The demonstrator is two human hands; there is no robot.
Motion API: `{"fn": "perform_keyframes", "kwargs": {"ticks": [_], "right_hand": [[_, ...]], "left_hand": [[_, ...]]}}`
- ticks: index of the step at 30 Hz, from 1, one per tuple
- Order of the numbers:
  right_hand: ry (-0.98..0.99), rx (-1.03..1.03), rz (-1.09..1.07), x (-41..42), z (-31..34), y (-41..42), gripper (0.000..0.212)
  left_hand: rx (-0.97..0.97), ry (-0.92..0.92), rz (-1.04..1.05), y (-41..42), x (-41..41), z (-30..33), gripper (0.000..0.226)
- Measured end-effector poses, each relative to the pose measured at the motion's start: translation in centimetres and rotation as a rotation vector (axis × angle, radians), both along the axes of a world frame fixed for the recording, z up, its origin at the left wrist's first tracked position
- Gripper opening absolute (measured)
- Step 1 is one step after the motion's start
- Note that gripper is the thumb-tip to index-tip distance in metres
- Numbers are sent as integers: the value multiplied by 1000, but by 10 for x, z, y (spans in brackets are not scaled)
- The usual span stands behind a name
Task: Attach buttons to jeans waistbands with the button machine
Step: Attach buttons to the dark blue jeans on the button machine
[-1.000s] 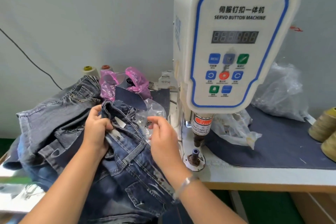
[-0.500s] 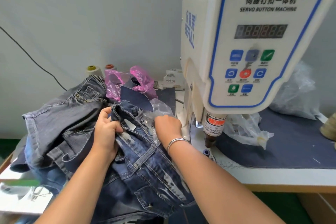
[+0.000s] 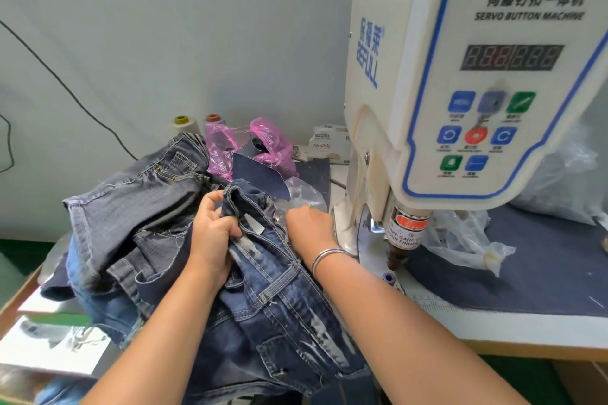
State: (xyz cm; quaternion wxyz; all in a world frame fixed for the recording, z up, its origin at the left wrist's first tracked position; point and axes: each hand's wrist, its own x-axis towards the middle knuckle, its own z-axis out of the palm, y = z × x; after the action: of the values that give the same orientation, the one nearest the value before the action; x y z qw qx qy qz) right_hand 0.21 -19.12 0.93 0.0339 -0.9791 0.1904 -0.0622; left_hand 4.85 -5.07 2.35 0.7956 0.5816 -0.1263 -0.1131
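A dark blue pair of jeans [image 3: 283, 312] lies on top of a pile in front of me, its waistband [image 3: 243, 200] bunched up. My left hand [image 3: 214, 237] grips that waistband near a white label. My right hand [image 3: 309, 227], with a silver bangle on the wrist, has its fingers curled down into a clear plastic bag [image 3: 302, 197] beside the jeans; what it holds is hidden. The white servo button machine [image 3: 460, 82] stands at the right. Its punch head [image 3: 399, 246] hangs above the lower die [image 3: 390, 278].
Grey-blue jeans [image 3: 138, 200] lie at the left of the pile. Pink plastic bags [image 3: 260, 148], two thread cones [image 3: 197, 123] and a small white box [image 3: 327, 143] sit behind. More clear bags [image 3: 467, 240] lie on the dark cloth [image 3: 543, 273] right of the machine.
My right hand moved forward from the jeans into the clear bag and curled. My left hand kept its grip on the waistband. The view moved closer to the machine.
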Motion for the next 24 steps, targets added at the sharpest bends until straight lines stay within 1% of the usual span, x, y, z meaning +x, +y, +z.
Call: {"fn": "perform_keyframes", "kwargs": {"ticks": [6,8,10,11,13,14,16,17,18,19,20,22,24], "right_hand": [[33,80,-26,0,-1,-2,22],[8,120,-30,-1,-2,-4,18],[-47,204,-57,-3,-5,-8,13],[-77,254,-77,-4,-5,-10,15],[-182,402,-113,-7,-4,-9,24],[-277,531,-128,-11,-2,-5,25],[-492,852,-168,-24,7,9,21],[-585,1016,-189,-34,11,17,18],[-652,1180,-203,-47,13,25,16],[-693,1331,-214,-63,13,32,15],[-718,1444,-220,-80,14,37,14],[-721,1531,-226,-118,14,42,18],[-705,1530,-269,-153,14,41,21]], "left_hand": [[3,3,6,0,-2,1,58],[10,-1,10,0,-1,0,58],[18,-5,17,0,1,-1,58],[23,-5,22,0,1,-1,58],[49,-17,29,-2,1,-2,58],[78,-43,31,-4,-1,-2,58],[136,-130,8,-7,-4,-3,61],[161,-191,-17,-10,-8,-3,64],[206,-290,-23,-13,-11,-5,65],[296,-437,-4,-16,-15,-5,67],[423,-626,36,-20,-20,-6,70],[639,-1034,100,-32,-36,-5,72],[697,-1362,47,-44,-55,-9,63]]}}
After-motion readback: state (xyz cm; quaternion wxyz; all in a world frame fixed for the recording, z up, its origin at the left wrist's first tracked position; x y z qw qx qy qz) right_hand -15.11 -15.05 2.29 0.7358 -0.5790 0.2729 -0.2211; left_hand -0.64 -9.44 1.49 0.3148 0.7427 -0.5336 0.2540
